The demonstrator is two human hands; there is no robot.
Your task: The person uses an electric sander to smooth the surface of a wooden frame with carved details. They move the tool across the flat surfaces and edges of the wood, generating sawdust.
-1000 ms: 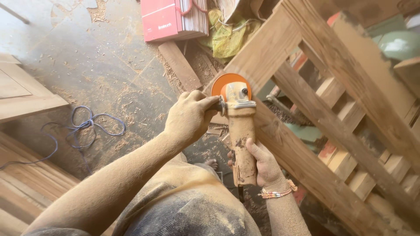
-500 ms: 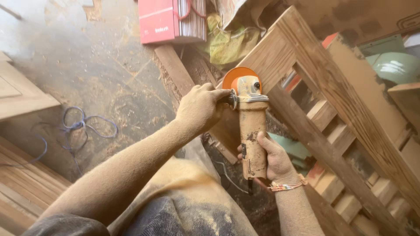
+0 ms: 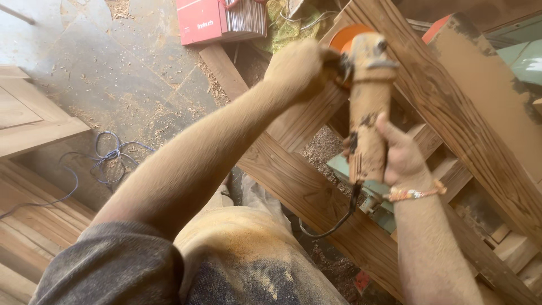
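A dust-covered angle grinder with an orange disc guard rests against the top of a slanted wooden frame. My left hand is shut around its side handle near the head. My right hand, with a beaded bracelet on the wrist, grips the grinder's body low down. The black cord hangs from the tool's rear end. Both arms are coated in sawdust. The disc itself is mostly hidden behind the tool head and my left hand.
A red box and a yellow-green mesh bag lie on the dusty floor at the top. A blue cable coils on the floor at left. Wooden panels lie at the left edge. A green machine sits under the frame.
Both hands have carried the grinder up and to the right along the frame, toward its top corner. The view has shifted and the tool now looks blurred.
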